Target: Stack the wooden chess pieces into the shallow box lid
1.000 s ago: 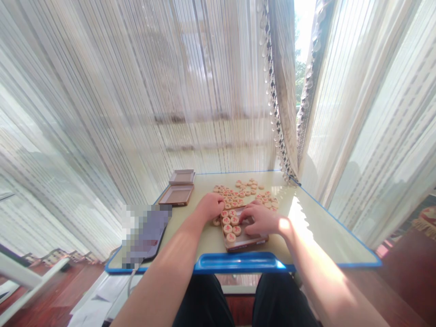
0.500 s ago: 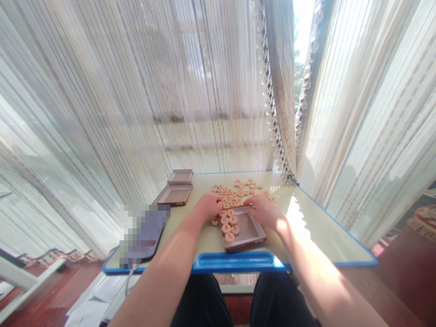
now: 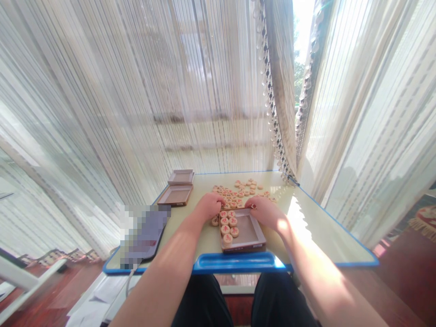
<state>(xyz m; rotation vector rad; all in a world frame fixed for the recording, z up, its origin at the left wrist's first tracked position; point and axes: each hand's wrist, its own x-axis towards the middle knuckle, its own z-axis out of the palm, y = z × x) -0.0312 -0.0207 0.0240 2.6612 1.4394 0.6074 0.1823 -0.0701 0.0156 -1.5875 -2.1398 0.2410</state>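
A shallow brown tray (image 3: 250,234) lies near the front edge of the table, with several round wooden chess pieces (image 3: 228,222) lined up along its left side. More pieces (image 3: 243,190) lie scattered on the table behind it. My left hand (image 3: 210,205) rests curled at the tray's far left corner, fingers closed over pieces there. My right hand (image 3: 266,212) is at the tray's far edge, fingertips pinched on a piece.
The small table (image 3: 316,231) has a blue rim and a blue front lip (image 3: 235,262). Two more brown trays (image 3: 179,186) sit at the back left. A blurred flat object (image 3: 145,234) lies at the left edge. Sheer curtains (image 3: 136,91) surround the table.
My right hand has drawn back out of the tray to its far edge. The tray has turned a little. My left hand has stayed in place.
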